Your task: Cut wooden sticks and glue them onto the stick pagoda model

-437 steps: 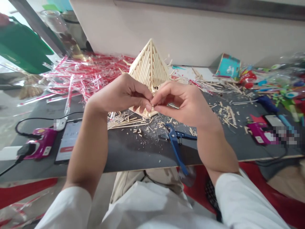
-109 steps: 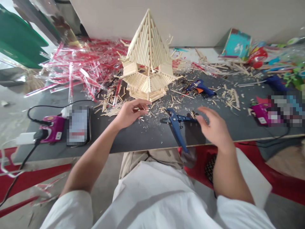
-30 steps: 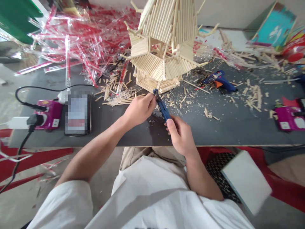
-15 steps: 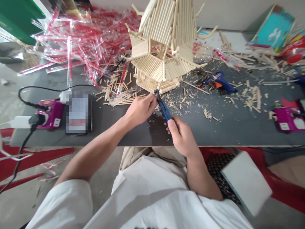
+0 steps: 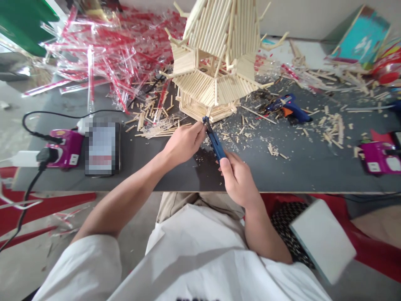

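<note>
A tall model house of pale wooden sticks stands on the dark table. My right hand is closed round the handles of the blue cutter, whose jaws point at the model's base. My left hand is pinched at the cutter's jaws, fingers closed on a small piece that I cannot make out. Loose stick offcuts lie just left of the hands.
A heap of red and clear wrappers fills the back left. A blue glue gun lies at right. A phone and a purple power strip sit at left, another purple strip at far right.
Since 3.6 s ago my right hand has picked up the blue cutter and my left hand has come to its jaws. In the last second both hands have barely moved.
</note>
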`<state>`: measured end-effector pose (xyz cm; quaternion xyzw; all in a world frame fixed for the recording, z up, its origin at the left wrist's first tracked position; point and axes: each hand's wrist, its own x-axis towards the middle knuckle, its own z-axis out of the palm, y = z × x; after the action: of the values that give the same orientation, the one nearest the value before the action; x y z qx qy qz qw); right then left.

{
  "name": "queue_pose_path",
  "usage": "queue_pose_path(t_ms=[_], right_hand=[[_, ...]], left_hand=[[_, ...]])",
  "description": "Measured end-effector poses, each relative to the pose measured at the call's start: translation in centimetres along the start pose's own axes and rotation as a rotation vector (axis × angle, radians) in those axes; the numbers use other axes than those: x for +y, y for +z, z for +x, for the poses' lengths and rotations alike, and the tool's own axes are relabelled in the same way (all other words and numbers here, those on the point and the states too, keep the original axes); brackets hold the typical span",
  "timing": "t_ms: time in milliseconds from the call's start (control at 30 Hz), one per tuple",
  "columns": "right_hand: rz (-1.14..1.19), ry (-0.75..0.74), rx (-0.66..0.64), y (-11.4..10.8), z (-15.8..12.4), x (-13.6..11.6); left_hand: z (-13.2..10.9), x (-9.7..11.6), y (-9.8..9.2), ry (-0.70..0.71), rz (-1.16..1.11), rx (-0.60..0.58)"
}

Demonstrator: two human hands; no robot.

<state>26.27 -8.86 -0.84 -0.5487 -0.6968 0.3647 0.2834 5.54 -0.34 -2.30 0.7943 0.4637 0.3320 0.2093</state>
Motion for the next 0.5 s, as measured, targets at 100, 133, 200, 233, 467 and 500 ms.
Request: queue_pose_path(t_ms=[100, 133, 200, 233, 467, 500], right_hand=[[-0.005, 0.0, -0.011, -0.04, 0.0, 0.02], [-0.01, 0.001, -0.011, -0.05, 0.0, 0.01], [-0.023, 0.01, -0.012, -0.02, 0.01, -0.05], [-0.034, 0.016, -0.012, 0.01, 0.04, -0.09], [-0.051, 0.041, 0.004, 0.43, 0.48, 0.14], [-0.044, 0.047, 0.003, 0.46, 0.5, 0.25]], left_hand=[[-0.03, 0.01, 0.0, -0.005, -0.004, -0.002], [-0.04, 0.01, 0.01, -0.005, -0.005, -0.001], [-0.06, -0.03, 0.03, -0.006, -0.003, 0.0], [-0.06, -0.06, 0.03, -0.008, 0.001, -0.001], [0.0, -0.13, 0.05, -0.031, 0.014, -0.01], [0.0, -0.07, 0.05, -0.031, 0.018, -0.009]])
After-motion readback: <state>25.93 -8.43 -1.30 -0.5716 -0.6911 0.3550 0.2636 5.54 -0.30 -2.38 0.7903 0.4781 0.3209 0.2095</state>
